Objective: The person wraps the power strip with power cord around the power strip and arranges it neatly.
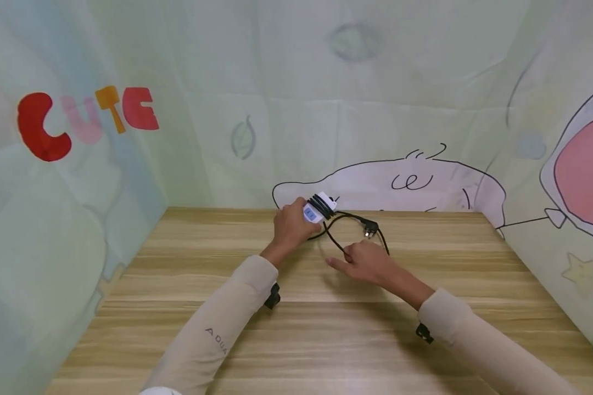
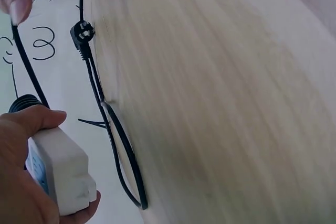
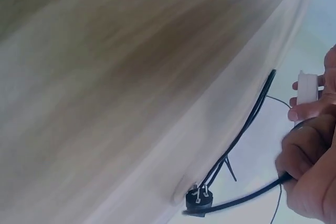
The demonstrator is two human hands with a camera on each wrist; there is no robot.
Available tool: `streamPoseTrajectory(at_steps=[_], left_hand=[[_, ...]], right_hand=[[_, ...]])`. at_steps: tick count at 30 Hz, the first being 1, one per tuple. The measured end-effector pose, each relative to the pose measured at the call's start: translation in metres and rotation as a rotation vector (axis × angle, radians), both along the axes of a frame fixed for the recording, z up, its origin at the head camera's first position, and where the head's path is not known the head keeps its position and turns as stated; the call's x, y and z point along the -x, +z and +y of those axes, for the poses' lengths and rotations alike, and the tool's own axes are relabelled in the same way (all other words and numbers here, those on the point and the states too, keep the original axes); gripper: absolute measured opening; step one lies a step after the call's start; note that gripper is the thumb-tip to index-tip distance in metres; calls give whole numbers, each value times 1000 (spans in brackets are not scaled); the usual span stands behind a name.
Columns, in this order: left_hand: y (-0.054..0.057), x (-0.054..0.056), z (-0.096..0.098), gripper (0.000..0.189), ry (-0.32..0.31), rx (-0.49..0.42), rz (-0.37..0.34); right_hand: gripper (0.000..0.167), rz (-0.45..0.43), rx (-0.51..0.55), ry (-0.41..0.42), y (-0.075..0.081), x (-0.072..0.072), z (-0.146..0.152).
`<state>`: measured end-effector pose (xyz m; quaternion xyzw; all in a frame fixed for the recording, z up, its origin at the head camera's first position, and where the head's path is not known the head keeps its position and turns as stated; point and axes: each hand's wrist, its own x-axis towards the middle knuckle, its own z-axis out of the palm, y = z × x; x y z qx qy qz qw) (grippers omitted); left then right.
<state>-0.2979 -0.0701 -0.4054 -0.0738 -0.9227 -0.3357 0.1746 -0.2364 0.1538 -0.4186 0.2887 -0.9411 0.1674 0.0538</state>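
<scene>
A white power strip with blue socket faces is gripped in my left hand, over the far part of the table. Several turns of black cable are wound round its body. From these turns a length of cable runs taut to my right hand, which pinches it with curled fingers. Beyond the right hand, the black plug lies near the table's back edge with its metal pins showing. A loose loop of cable hangs down between plug and strip in the left wrist view.
The wood-grain table ends at a pale cloth backdrop printed with cartoon figures, which also lines both sides. Small black devices are strapped at both wrists, under the light sleeves.
</scene>
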Motion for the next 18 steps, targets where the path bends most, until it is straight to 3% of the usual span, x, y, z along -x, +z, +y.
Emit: streamPoseTrajectory(at_steps=[4,11,18], left_hand=[[-3,1,0,56,6,25,7],[-5,-2,4,58,-40,93,-1],[1,-8,10,52,-107,275,19]], right_hand=[[66,183,0,12,2,-1,-2],[62,360,-41,93,2,-2,-2],[75,684,-118,205,6,1,5]])
